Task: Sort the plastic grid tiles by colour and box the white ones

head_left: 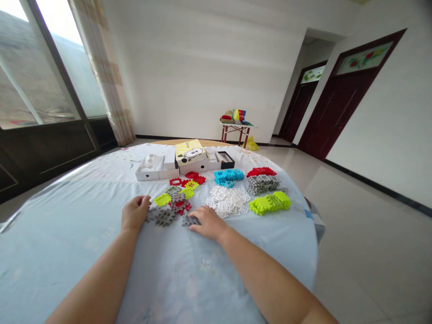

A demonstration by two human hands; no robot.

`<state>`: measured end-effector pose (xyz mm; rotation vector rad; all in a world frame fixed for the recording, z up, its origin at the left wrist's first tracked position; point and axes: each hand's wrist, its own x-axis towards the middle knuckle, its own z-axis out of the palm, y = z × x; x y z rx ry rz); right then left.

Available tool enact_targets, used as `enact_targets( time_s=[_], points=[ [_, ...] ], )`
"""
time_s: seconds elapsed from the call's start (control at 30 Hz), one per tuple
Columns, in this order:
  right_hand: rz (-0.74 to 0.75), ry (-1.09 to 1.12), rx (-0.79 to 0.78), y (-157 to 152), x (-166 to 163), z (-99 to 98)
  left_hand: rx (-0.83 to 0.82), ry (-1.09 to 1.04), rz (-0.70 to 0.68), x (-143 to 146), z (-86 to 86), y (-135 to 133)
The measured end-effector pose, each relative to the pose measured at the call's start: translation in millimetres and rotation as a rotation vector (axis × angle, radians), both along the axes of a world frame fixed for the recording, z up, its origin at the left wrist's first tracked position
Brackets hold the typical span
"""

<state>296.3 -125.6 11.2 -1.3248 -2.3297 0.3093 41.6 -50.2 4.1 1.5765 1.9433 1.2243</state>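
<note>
My right hand [209,223] has its thumb and fingers around a grey interlocking plastic tile [186,219] on the cloth. My left hand [135,212] is curled closed at the left edge of the loose tiles; what its fingers hold, if anything, is hidden. Beside it lie grey notched tiles [165,217]. A mixed group sits just beyond, with a dark red tile [181,208], a lime tile [162,200] and red tiles [193,177]. Right of that spreads a pile of white square frames [227,201], close to my right fingers.
Sorted heaps of blue tiles [228,176], red tiles [262,172], grey tiles [263,184] and lime tiles [270,203] stand to the right. White boxes [157,173], a yellow cartoon box [191,153] and a black tray [225,159] line the back. A blue clip [308,214] marks the table's right edge.
</note>
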Motion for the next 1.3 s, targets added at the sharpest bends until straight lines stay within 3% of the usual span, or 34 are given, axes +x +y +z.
enact_targets(
  time_s=[0.27, 0.53, 0.8, 0.9, 1.03, 1.17, 1.3],
  points=[
    [-0.011, 0.091, 0.005, -0.3, 17.3, -1.3, -0.024, -0.176, -0.007, -6.4, -5.2, 3.8],
    [-0.044, 0.012, -0.025, 1.6, 12.6, -5.7, -0.09, -0.178, -0.02, -5.0, 3.6, 0.7],
    [-0.116, 0.222, 0.12, 1.3, 44.3, 19.8, -0.118, -0.131, -0.007, -5.2, 5.6, 2.3],
    [-0.255, 0.405, 0.198, 7.0, 77.4, 33.9, -0.123, -0.098, -0.001, -3.8, 8.3, 0.7],
    [-0.529, 0.606, 0.242, 25.1, 151.0, 40.9, -0.125, -0.101, 0.007, -1.1, 12.3, -1.8],
    [-1.016, 0.544, 0.271, 40.1, 239.9, 37.6, -0.133, -0.089, 0.015, -0.5, 13.2, -1.5],
    [-1.271, 0.477, 0.256, 33.8, 308.8, 29.1, -0.148, -0.053, 0.014, -0.3, 15.0, -1.2]
  ],
)
